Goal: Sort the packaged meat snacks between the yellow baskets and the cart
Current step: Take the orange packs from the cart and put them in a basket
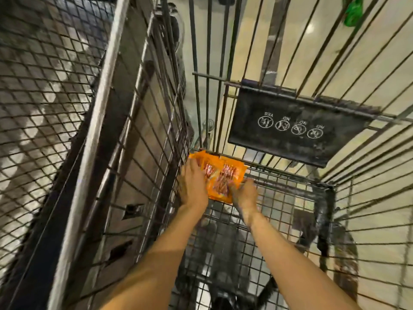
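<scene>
Several orange meat snack packets (pixel 223 175) lie in a small pile on the wire floor of the shopping cart (pixel 279 198), in its far left corner. My left hand (pixel 192 184) lies on the pile's left side with its fingers spread over the packets. My right hand (pixel 244 194) holds the pile's near right edge, fingers bent onto it. Both arms reach down into the cart from the bottom of the view. No yellow basket is in view.
The cart's wire side wall (pixel 143 142) rises on the left, with a second mesh cart or cage (pixel 44 97) beyond it. A black fold-down child seat flap (pixel 295 128) with white symbols hangs at the far end. A green object (pixel 353 12) shows top right.
</scene>
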`<state>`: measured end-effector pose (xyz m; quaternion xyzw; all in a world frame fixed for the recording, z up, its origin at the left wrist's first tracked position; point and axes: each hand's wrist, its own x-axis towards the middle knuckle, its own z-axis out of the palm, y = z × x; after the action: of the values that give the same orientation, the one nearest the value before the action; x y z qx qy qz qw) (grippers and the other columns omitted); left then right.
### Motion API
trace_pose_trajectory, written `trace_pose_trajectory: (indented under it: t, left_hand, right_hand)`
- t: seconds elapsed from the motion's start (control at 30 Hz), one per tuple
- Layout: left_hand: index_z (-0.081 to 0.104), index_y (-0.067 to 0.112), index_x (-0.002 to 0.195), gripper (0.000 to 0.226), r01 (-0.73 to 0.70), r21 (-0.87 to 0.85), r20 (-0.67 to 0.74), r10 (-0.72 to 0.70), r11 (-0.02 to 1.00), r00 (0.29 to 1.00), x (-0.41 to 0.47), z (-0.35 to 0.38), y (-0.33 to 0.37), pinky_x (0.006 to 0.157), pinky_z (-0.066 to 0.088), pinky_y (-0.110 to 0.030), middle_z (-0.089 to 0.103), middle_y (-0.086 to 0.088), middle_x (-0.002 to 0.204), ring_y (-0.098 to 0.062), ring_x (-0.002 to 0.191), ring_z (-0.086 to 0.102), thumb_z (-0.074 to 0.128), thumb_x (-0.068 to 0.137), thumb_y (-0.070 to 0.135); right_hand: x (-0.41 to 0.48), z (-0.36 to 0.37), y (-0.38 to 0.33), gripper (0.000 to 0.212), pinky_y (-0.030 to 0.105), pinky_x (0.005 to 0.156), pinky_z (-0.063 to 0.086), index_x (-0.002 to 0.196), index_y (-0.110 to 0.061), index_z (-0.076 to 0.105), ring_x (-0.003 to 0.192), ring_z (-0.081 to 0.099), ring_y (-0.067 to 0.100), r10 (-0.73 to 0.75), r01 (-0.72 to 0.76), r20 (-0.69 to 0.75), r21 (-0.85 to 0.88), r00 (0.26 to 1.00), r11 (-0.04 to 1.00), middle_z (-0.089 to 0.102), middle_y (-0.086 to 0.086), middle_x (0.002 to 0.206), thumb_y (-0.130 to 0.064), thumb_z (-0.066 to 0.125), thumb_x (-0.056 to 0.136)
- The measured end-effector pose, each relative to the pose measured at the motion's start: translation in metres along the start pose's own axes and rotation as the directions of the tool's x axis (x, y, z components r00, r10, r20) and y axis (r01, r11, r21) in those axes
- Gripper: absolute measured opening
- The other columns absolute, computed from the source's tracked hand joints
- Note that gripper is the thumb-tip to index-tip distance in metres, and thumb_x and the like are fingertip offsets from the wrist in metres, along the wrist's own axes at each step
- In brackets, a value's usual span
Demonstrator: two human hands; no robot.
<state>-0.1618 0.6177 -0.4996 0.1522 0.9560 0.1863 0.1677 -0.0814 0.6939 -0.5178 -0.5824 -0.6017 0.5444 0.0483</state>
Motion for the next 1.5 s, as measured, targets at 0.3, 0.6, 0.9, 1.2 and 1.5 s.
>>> trace_pose_trajectory:
  t: [0.3, 0.6, 0.9, 1.2, 1.5]
  left_hand:
    - [0.069, 0.003, 0.099, 0.021, -0.155, -0.119, -0.018, 0.154, 0.981, 0.988, -0.007, 0.001, -0.001, 0.076, 0.037, -0.018, 0.065, -0.011, 0.104, -0.019, 0.095, 0.054, 0.053, 0.089, -0.007]
    - [0.026, 0.008, 0.146, 0.073, 0.036, 0.111, 0.078, -0.045, 0.993, 0.996, 0.004, -0.001, 0.007, 0.113, 0.024, -0.034, 0.032, -0.006, 0.151, -0.022, 0.139, 0.028, 0.067, 0.085, 0.013]
    - [0.058, 0.008, 0.103, 0.038, 0.245, 0.088, 0.194, -0.258, 0.965, 0.946, 0.017, -0.007, 0.019, 0.071, 0.039, -0.03, 0.064, -0.009, 0.107, -0.021, 0.093, 0.057, 0.077, 0.076, 0.027]
    - [0.06, 0.008, 0.108, 0.048, 0.351, -0.04, 0.173, -0.339, 0.936, 0.925, 0.014, 0.007, 0.013, 0.086, 0.05, -0.037, 0.058, -0.01, 0.118, -0.026, 0.107, 0.056, 0.082, 0.07, 0.028]
    - [0.046, 0.009, 0.111, 0.05, 0.432, -0.3, 0.206, -0.384, 0.851, 0.9, 0.013, 0.002, 0.002, 0.089, 0.05, -0.039, 0.055, -0.014, 0.12, -0.029, 0.109, 0.057, 0.078, 0.073, 0.009]
  right_hand:
    - [0.005, 0.001, 0.007, 0.029, 0.031, 0.077, 0.047, 0.075, -0.027, 0.039, 0.083, 0.057, 0.016, 0.093, -0.095, 0.073, 0.022, 0.993, 0.995, 0.058, -0.002, 0.084, -0.023, 0.065, 0.088]
    - [0.013, 0.003, 0.01, 0.022, 0.039, 0.085, 0.051, 0.081, -0.02, 0.046, 0.091, 0.063, 0.022, 0.119, -0.116, 0.099, -0.032, 0.988, 0.993, 0.064, 0.005, 0.095, -0.03, 0.065, 0.087]
    - [0.012, 0.007, 0.005, 0.023, 0.014, 0.053, 0.047, 0.079, -0.004, 0.066, 0.075, 0.066, 0.018, 0.086, -0.081, 0.027, -0.166, 0.996, 0.983, 0.067, 0.006, 0.08, -0.026, 0.07, 0.084]
    - [-0.009, 0.008, 0.008, 0.029, 0.03, 0.072, 0.04, 0.101, -0.003, 0.054, 0.088, 0.052, 0.024, -0.135, 0.092, -0.102, -0.347, 0.986, 0.933, 0.054, 0.012, 0.103, -0.026, 0.064, 0.086]
    - [-0.013, 0.015, 0.002, 0.031, 0.016, 0.062, 0.032, 0.095, -0.014, 0.055, 0.079, 0.043, 0.009, -0.114, 0.044, -0.246, -0.274, 0.962, 0.961, 0.047, -0.006, 0.091, -0.021, 0.078, 0.075]
